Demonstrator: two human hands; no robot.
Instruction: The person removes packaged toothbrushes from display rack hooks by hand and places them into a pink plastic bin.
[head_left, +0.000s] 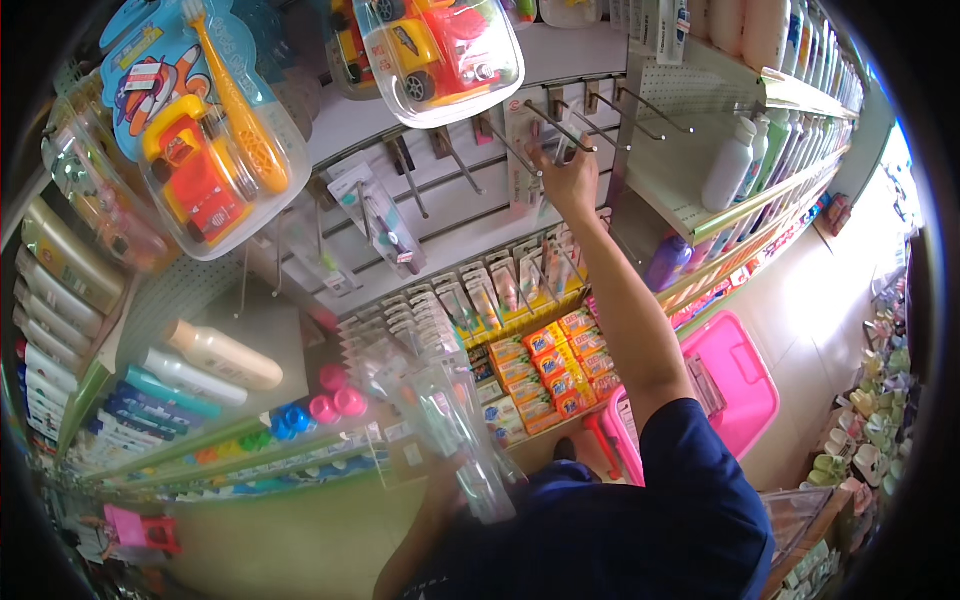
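Observation:
My right hand (571, 176) is raised to the metal display hooks (559, 126) on the slatted wall panel, with its fingers around a clear plastic package (562, 142) beside a hook. A tall pale blister pack (520, 154) hangs just left of it. Down near my body, my left hand (448, 472) holds several clear blister packs (457, 427); their contents are blurred. To the left, another toothbrush pack (379, 217) hangs on a hook. Rows of carded packs (502, 289) hang below the right arm.
Boxed Tide soap bars (559, 371) are stacked low ahead. A pink plastic basket (739, 382) stands on the floor at right. Toy-car toothbrush packs (217, 157) hang close at upper left. Bottle shelves flank both sides, with a white bottle (729, 165) at right and a cream bottle (225, 354) at left.

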